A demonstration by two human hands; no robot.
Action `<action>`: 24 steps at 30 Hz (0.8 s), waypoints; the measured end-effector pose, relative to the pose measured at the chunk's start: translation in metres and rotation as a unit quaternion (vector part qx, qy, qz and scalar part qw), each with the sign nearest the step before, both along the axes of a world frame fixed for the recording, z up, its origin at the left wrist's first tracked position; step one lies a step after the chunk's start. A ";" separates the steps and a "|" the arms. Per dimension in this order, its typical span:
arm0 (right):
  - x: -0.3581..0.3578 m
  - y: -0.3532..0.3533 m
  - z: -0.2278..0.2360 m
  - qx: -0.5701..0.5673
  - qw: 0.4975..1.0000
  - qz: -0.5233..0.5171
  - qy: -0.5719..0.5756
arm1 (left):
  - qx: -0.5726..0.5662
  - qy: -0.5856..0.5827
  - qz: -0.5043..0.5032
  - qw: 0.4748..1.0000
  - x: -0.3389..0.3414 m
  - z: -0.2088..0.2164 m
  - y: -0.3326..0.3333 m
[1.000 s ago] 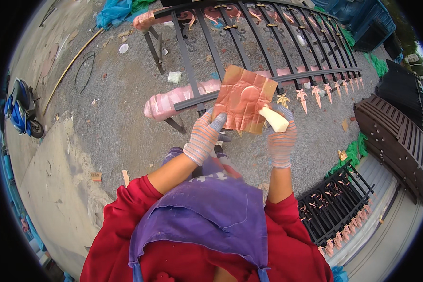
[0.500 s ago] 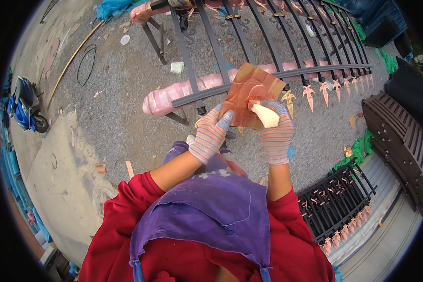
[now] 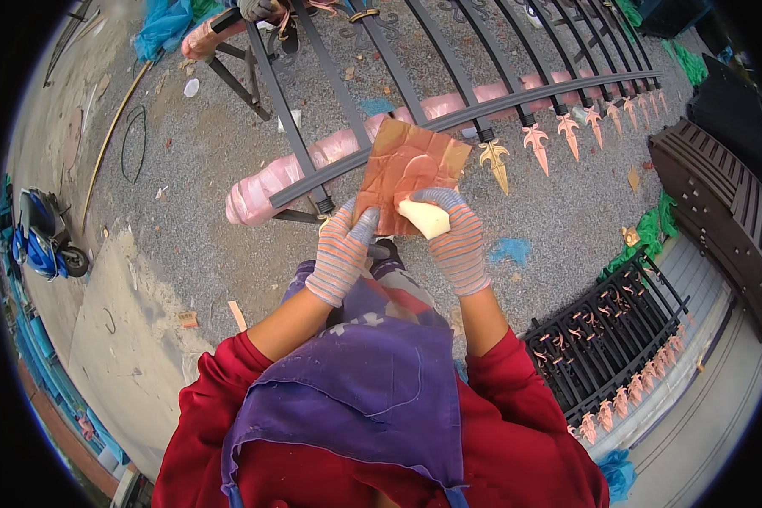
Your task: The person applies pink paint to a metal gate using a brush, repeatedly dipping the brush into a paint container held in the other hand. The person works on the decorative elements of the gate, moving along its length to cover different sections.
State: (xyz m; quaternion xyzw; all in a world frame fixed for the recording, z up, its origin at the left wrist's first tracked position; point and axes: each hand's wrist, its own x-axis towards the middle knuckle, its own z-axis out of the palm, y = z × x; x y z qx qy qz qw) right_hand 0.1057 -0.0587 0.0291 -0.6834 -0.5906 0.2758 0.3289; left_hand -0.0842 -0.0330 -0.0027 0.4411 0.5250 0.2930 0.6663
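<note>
Left hand: my striped glove (image 3: 339, 254) grips the lower left edge of a creased paper sheet (image 3: 406, 161), thumb on its front face; the fingers behind are hidden from me.
Right hand: my other glove (image 3: 459, 245) is curled around a pale sponge (image 3: 426, 218), with grey fingertips over its upper side.
Where the sheet is: in front of my body, above my purple apron (image 3: 347, 381), its upper part overlapping my view of the fence rail (image 3: 322, 176).
Sheet's lie: nearly square, so no strong long axis; its top edge slopes down to the right, and the reddish, stained face is turned to me.
Sponge's lie: its long axis runs from upper left to lower right, the narrow end toward the reddish patch on the sheet; whether it presses there I cannot tell.
Sheet's feel: I judge it light, thin and fairly floppy along the creases, easy to tear; best held by a dry edge, clear of the stain, which may be wet and slippery.
Sponge's feel: likely light, soft and squeezable; best held by the broad, clean end.
Beyond my hands: a gold spear tip (image 3: 494, 162) on the fence points down toward me, with pinkish tips (image 3: 537, 147) to its right; the near rail lies along a pink-wrapped support (image 3: 250, 196).
</note>
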 end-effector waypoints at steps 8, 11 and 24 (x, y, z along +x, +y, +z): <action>0.144 -0.009 -0.102 -0.036 0.972 -0.233 -0.016 | -0.168 -0.065 0.115 0.977 0.000 0.013 0.008; 0.194 0.004 -0.170 -0.074 0.960 -0.266 -0.050 | -0.189 -0.052 0.127 0.972 0.007 0.012 0.012; 0.186 0.034 -0.159 -0.044 0.983 -0.141 -0.107 | -0.212 -0.020 0.167 0.963 0.007 -0.005 0.012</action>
